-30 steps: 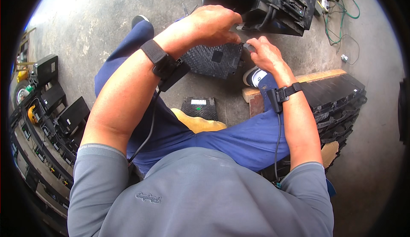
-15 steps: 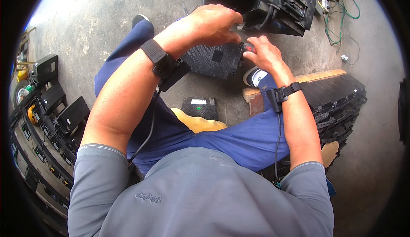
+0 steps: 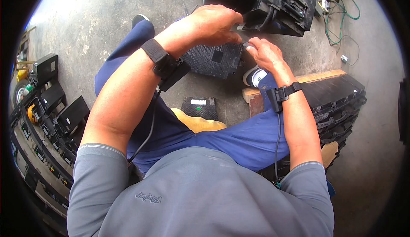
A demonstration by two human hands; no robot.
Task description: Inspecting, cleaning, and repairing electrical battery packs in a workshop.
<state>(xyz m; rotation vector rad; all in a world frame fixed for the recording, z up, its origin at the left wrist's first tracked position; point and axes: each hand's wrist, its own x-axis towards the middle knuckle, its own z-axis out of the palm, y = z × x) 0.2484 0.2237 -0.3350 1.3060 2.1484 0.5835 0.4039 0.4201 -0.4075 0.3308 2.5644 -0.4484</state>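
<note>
My right hand (image 3: 265, 53) is closed around a small tool handle (image 3: 247, 45); only its dark grey end shows between thumb and fingers. Facing it, my left hand (image 3: 215, 25) has its fingers curled inward, and whatever they grip is hidden. Both hands hover over the far end of a black textured plastic case (image 3: 218, 57), which lies on the floor between my feet. Just beyond the fingers stands a large black housing (image 3: 282, 6) with a connector socket and a thick cable.
A smaller black case (image 3: 200, 107) with a white label lies by a yellow pad (image 3: 198, 121) between my legs. At right, black modules (image 3: 331, 92) are stacked beside a wooden board (image 3: 318, 76). Green cable (image 3: 343, 21) trails at far right; black units (image 3: 72, 116) line the left.
My right fingers have shifted slightly around the tool handle, and its red part no longer shows. My left hand stays almost where it was.
</note>
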